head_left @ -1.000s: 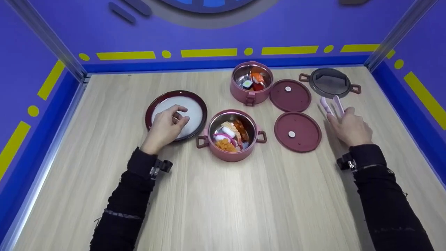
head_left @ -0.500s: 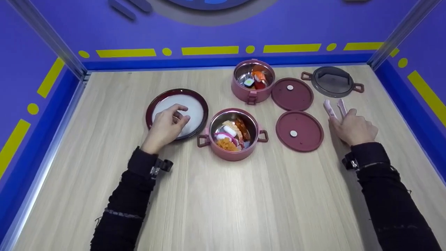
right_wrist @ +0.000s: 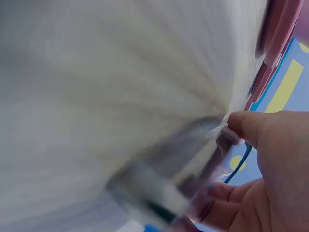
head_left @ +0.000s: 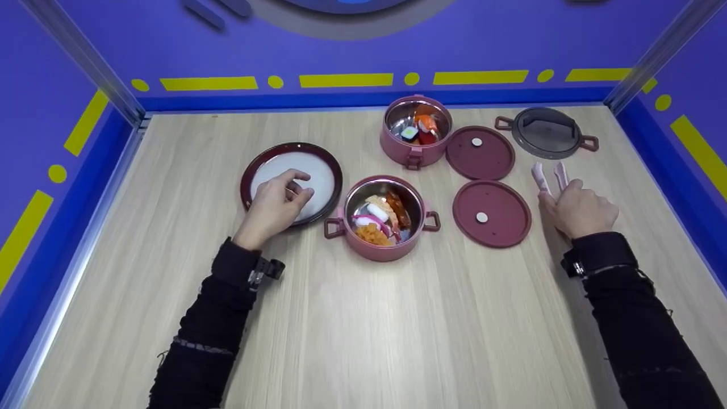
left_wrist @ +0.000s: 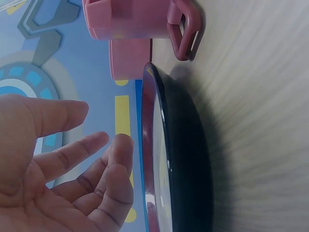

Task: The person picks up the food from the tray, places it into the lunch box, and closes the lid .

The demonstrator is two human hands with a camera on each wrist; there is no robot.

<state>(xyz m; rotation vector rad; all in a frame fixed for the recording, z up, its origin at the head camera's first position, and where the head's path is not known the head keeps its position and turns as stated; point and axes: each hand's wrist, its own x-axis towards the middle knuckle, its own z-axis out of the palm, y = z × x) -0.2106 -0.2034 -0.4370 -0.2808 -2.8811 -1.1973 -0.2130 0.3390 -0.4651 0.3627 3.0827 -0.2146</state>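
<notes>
My left hand [head_left: 278, 203] hovers over the near left part of a dark red-rimmed plate [head_left: 336, 180] with a pale middle. Its fingers are loosely bent with nothing between them, apart from the plate in the left wrist view. On the right, my right hand [head_left: 585, 211] grips a pair of tongs with pink-white tips [head_left: 539, 173] pointing away and spread apart. The metal rear end of the tongs [right_wrist: 164, 179] shows blurred in the right wrist view. Between the hands stands a pink two-handled pot [head_left: 381, 250] holding toy food [head_left: 375, 233], including an orange-brown piece and a white piece.
Behind it, a second pink pot [head_left: 397, 150] with a clasp holds toy sushi [head_left: 426, 124]. Two dark red lids, a nearer lid [head_left: 500, 204] and a farther lid [head_left: 488, 159], lie flat beside the pots. A grey see-through lid [head_left: 545, 136] with handles lies at the back right. Purple walls [head_left: 341, 62] enclose the table.
My right hand and the tongs have shifted slightly right and back towards me. The head view has turned a little. My left hand stays over the plate.
</notes>
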